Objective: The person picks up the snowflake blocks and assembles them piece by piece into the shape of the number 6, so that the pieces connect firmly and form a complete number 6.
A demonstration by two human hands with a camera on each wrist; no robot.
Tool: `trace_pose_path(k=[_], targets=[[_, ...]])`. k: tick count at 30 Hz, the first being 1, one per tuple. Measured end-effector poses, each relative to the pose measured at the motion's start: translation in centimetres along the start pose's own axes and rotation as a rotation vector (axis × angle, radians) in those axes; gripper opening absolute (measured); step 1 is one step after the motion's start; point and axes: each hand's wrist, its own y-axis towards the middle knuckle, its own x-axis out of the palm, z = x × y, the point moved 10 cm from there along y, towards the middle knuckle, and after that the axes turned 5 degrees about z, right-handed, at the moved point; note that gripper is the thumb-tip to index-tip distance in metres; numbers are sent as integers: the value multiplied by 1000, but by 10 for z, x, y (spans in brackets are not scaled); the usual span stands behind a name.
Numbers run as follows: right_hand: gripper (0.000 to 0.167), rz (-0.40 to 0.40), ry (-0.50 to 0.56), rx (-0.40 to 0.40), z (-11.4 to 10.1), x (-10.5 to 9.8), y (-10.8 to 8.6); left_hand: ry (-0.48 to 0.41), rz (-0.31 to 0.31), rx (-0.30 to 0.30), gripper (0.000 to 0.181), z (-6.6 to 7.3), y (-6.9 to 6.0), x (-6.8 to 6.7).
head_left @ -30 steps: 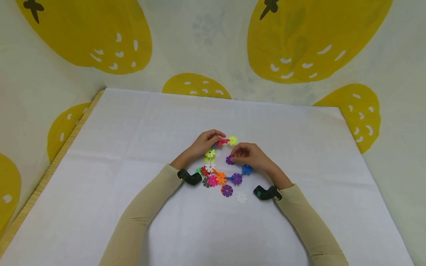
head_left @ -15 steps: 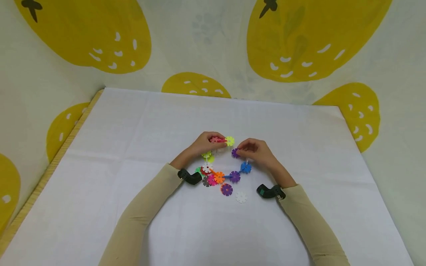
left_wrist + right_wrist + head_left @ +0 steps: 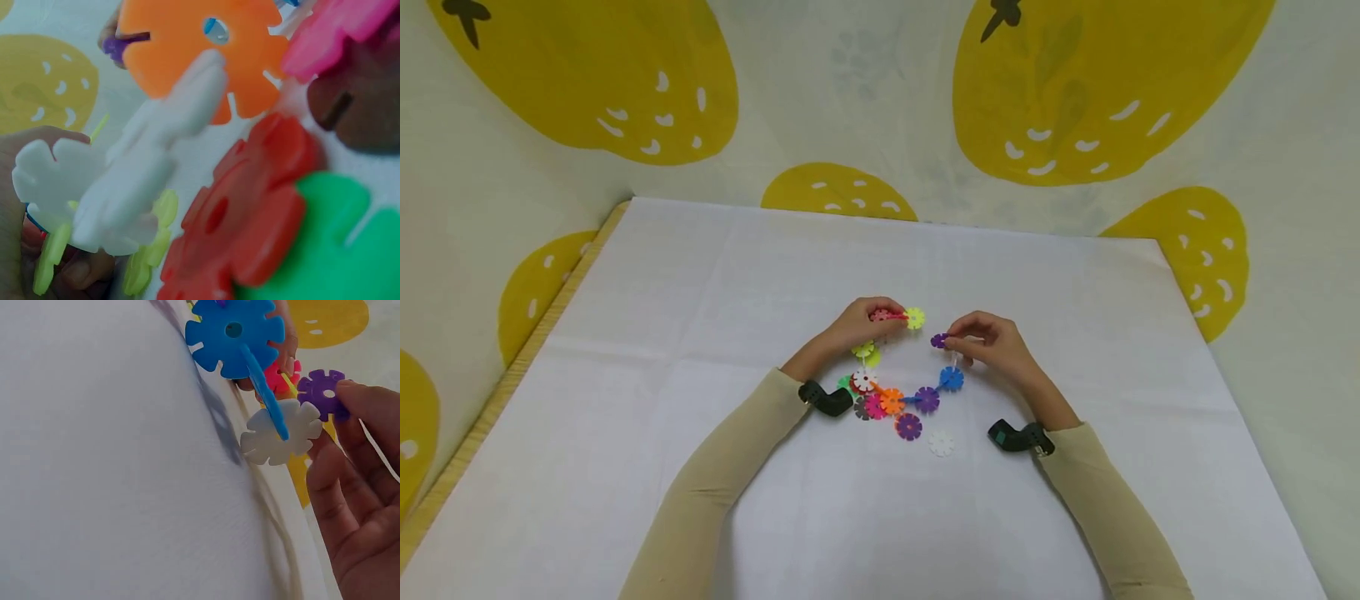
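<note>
Chain [image 3: 892,402] of notched discs: located near the middle of the white cloth [image 3: 775,500], between the hands. Layout: a curve, open at the far side, where the two ends stand apart.

Left hand [image 3: 852,325]: fingers and thumb pinch a pink disc [image 3: 880,316] close to one end. The yellow disc [image 3: 914,318] at that end protrudes beyond the fingertips.

Right hand [image 3: 997,343]: thumb and fingers pinch the purple disc [image 3: 319,390] at the opposite end. In the right wrist view, a white disc [image 3: 269,444] is beside it, fitted to an edge-on blue piece [image 3: 265,390] that meets a blue disc [image 3: 209,344].

Near side of the chain: an orange disc [image 3: 169,56] is seen in the left wrist view behind blurred white pieces.

Loose discs, on the cloth: a red disc [image 3: 262,200] overlaps a green disc [image 3: 331,262]; a dark grey disc [image 3: 861,408] lies beside a bright pink disc [image 3: 875,407]. A clear white disc [image 3: 942,448] lies separately, nearest the person.
</note>
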Motion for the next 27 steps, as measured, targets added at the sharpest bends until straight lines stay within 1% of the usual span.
trace_pose_path(k=[3, 6, 8, 11, 13, 15, 18, 20, 23, 27], targets=[[20, -49, 14, -1, 1, 4, -2, -1, 3, -7, 32, -1, 0, -1], [18, -68, 7, -4, 2, 7, -3, -9, 0, -19, 34, -3, 1, 0], [18, -58, -8, -11, 2, 6, -2, -24, -6, -26, 34, -2, 1, 0], [17, -25, -31, -23, 2, 4, 0, -49, 3, -61, 42, -4, 0, -1], [17, -4, -33, -30, 1, 2, 3, -67, 11, -70, 46, -5, 0, -2], [17, 14, -20, -30, 2, 2, 7, -72, 10, -62, 44, -5, 0, -3], [18, 26, -1, -38, 2, 3, 12, -73, -22, -17, 35, -2, -1, -1], [19, 32, 4, -38, 2, 4, 16, -78, -51, 3, 31, -1, -1, 2], [20, 29, 5, -33, 1, 7, 21, -83, -77, 12, 29, 0, -1, 4], [21, 21, 26, -26, 4, 8, 28, -54, -76, 6, 28, 1, 1, 3]])
